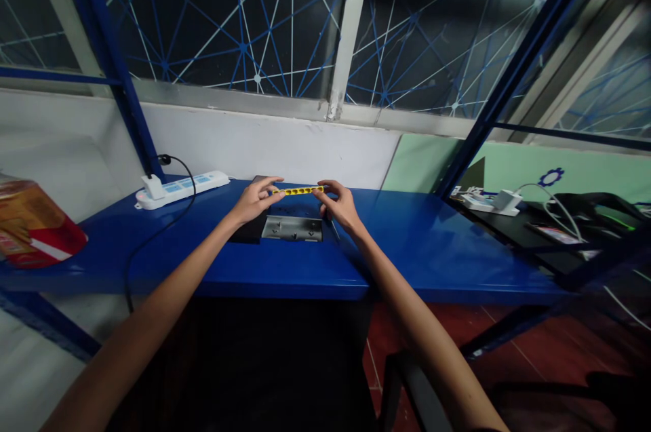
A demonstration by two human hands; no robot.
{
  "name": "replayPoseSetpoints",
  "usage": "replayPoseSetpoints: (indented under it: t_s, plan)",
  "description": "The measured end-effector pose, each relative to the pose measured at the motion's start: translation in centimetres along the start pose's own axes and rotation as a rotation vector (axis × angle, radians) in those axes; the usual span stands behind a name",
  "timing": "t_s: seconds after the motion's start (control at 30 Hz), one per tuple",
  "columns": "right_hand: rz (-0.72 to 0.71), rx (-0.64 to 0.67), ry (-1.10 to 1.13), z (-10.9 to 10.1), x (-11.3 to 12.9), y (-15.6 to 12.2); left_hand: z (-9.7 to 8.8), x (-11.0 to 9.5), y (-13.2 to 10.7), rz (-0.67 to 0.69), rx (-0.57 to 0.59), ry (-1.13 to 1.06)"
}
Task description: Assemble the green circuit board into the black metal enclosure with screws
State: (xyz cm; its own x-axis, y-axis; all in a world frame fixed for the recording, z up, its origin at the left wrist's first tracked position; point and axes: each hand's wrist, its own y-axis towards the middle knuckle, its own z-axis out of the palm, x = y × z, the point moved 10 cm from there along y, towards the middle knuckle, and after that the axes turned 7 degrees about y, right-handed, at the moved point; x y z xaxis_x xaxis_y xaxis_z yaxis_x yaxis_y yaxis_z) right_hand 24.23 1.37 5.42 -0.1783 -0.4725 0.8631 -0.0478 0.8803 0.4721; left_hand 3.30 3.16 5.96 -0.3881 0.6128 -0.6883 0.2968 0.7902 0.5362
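Note:
My left hand (253,203) and my right hand (340,204) hold a narrow yellow strip (299,191) between them above the desk. Each hand pinches one end of it, and a row of dark openings runs along its length. Just below the strip, a shallow grey casing (292,229) lies on the desk, its inside facing up with small raised posts. A flat black piece (245,234) lies to its left, partly under my left hand. Several tiny dark bits (299,210) are scattered behind the casing. A thin dark object (333,230) lies beneath my right hand; its kind is unclear.
A white power strip (183,189) with a black cable (167,232) stands at the back left of the blue desk (427,249). A red and yellow package (38,225) stands at the left edge. Blue posts rise at both sides. Cables and a white adapter (507,199) lie at right.

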Motion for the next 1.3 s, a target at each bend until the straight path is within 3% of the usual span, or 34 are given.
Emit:
replayPoseSetpoints:
  t_s: [0.1, 0.27, 0.4, 0.53, 1.03, 1.3]
  plan:
    - [-0.041, 0.025, -0.069, 0.0, 0.3, 0.0, -0.1, 0.2, 0.0, -0.010, 0.035, -0.035]
    - [-0.195, 0.022, -0.374, 0.2, 1.1, 0.0, -0.8, 0.1, 0.1, 0.060, 0.019, 0.135]
    - [-0.321, -0.003, -0.574, 0.7, 1.9, -0.5, -0.8, -0.8, -0.2, 0.154, -0.050, 0.353]
    - [-0.350, -0.023, -0.709, 1.1, 2.4, -1.0, -0.6, -2.5, -1.0, 0.234, -0.140, 0.531]
    - [-0.329, -0.060, -0.713, 0.8, 2.6, -0.9, -0.7, -4.5, -2.0, 0.310, -0.262, 0.648]
    - [-0.382, -0.079, -0.704, 0.9, 2.7, -1.2, -0.9, -4.5, -2.0, 0.296, -0.292, 0.648]
